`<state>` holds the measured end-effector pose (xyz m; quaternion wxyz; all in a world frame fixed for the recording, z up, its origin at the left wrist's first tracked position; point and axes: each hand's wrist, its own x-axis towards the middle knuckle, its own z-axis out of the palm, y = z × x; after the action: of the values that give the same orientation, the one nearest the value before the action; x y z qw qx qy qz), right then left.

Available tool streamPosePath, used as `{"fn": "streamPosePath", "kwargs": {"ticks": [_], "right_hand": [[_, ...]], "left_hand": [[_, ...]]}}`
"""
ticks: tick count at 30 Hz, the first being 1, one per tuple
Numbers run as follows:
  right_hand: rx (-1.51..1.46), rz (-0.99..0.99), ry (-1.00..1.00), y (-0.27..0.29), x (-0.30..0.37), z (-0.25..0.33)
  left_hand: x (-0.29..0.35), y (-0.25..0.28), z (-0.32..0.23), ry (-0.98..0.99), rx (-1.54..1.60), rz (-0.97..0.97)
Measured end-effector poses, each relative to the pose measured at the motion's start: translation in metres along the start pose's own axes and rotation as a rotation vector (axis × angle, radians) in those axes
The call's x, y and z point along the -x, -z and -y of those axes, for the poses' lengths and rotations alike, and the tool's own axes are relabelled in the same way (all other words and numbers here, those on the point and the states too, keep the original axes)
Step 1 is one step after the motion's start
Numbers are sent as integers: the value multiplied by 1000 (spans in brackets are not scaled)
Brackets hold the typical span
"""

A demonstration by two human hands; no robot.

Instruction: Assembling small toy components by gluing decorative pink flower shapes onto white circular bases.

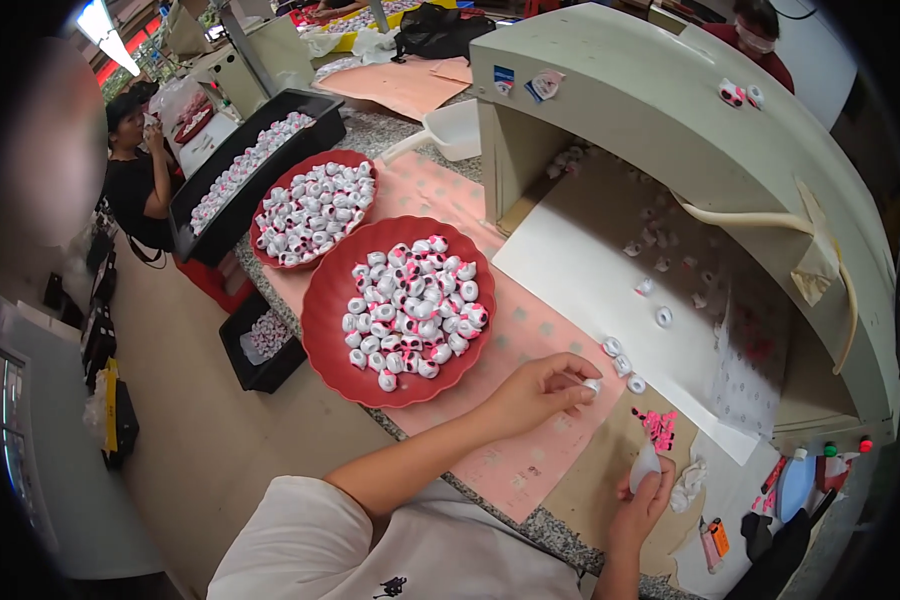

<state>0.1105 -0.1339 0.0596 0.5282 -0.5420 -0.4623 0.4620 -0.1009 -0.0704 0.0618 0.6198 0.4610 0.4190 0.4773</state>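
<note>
My left hand (542, 395) is closed, its thumb and fingertips pinching a small white figure head (592, 386) above the pink sheet. Lower and to the right, my right hand (640, 505) is wrapped round a white, teardrop-shaped squeeze bottle (645, 464) with its narrow tip upward. Just beyond that tip lies a small heap of bright pink pieces (658, 428). Several loose white heads (620, 362) rest near my left fingertips, at the edge of a white board (560, 262). Left of my forearm, a red scalloped bowl (320, 345) holds many white heads with pink and black parts.
Behind it stand a second red bowl (262, 243) and a black tray (185, 235), both filled with heads. A grey curved machine housing (610, 60) arches over the board. A white scoop (455, 130), crumpled tissue (688, 485) and a lighter (720, 538) lie about. Other people sit farther off.
</note>
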Motion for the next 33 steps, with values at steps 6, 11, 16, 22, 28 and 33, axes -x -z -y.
{"fn": "streamPosePath", "kwargs": {"ticks": [6,11,16,22,28,33], "right_hand": [[-107,-149,-32,-16,22,12],[123,-224,-193,-32,36,31],[589,-138,-73,-26,32,19],[634,-149,54,-23,30,18],[301,-236,-76,-37,31,39],[646,-160,144,-7,29,-7]], "left_hand": [[22,11,-1,-27,185,104],[35,19,-1,-9,143,80],[36,17,-12,16,65,56],[35,15,-8,-179,-193,41],[39,11,-15,-99,-158,50],[35,15,-13,1,-152,84]]}}
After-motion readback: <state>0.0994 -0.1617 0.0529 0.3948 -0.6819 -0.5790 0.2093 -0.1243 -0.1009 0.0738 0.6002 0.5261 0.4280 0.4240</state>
